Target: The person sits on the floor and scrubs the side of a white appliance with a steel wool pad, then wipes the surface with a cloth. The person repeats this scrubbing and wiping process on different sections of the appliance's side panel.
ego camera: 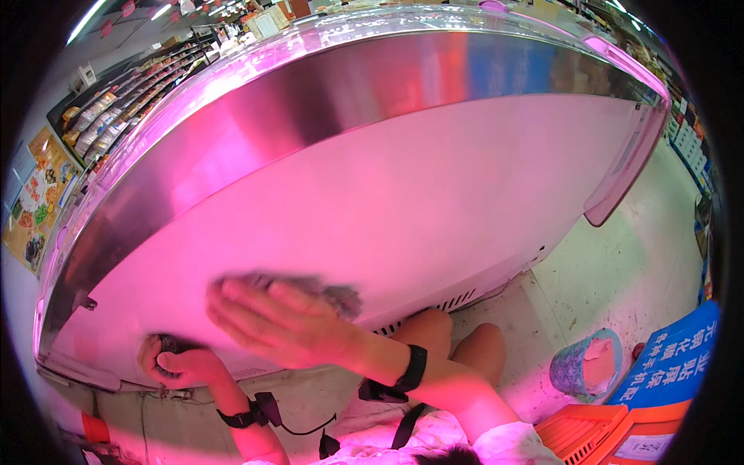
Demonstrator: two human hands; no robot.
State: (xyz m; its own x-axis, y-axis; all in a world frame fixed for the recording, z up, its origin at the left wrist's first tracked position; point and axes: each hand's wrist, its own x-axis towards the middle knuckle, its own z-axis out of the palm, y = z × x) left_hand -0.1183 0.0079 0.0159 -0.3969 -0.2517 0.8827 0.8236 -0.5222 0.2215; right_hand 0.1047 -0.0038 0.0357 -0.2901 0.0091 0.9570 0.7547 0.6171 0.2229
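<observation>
My right hand (279,317), slightly blurred, is pressed flat over a dark, fuzzy cloth or pad (343,299) against the white side panel (407,203) of a store display case. Part of the pad sticks out beyond the fingers and wrist side; its exact kind cannot be told. Lower left, my left hand (177,363) is curled around another dark, rough-looking pad or cloth (174,347) close to the same panel. Both wrists carry black straps with small devices. Pink light falls on the panel and on my hands.
A shiny metal band (372,75) runs above the panel, with a vent grille (456,300) near its foot. Right of my knees stand a blue patterned bin (584,363), an orange plastic crate (581,430) and a blue sign (668,360) with writing. Stocked shelves (128,104) stand beyond.
</observation>
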